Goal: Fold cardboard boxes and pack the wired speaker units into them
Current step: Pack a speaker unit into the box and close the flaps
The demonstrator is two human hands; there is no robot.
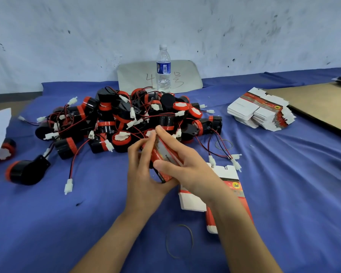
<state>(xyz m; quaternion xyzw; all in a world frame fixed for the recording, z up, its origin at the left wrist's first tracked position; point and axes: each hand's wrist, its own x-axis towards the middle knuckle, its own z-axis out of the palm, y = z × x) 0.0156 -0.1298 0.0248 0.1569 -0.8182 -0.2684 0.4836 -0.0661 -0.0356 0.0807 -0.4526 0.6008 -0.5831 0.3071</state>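
Observation:
Both hands hold one small red and white cardboard box (pixel 164 154) above the blue cloth, just in front of the speaker pile. My left hand (pixel 144 170) cups it from below and the left, fingers curled over its far end. My right hand (pixel 177 158) grips it from the right, thumb on the near face. A heap of black speaker units (pixel 126 119) with red rims, red-black wires and white plugs lies behind. Flat box blanks (pixel 230 186) lie under my right forearm. What is inside the held box is hidden.
A bigger stack of flat box blanks (pixel 262 111) sits at the right, beside a brown cardboard sheet (pixel 321 107). A water bottle (pixel 163 69) stands at the back before a grey board. Loose speakers (pixel 27 172) lie left. Rubber bands (pixel 179 241) lie on the cloth.

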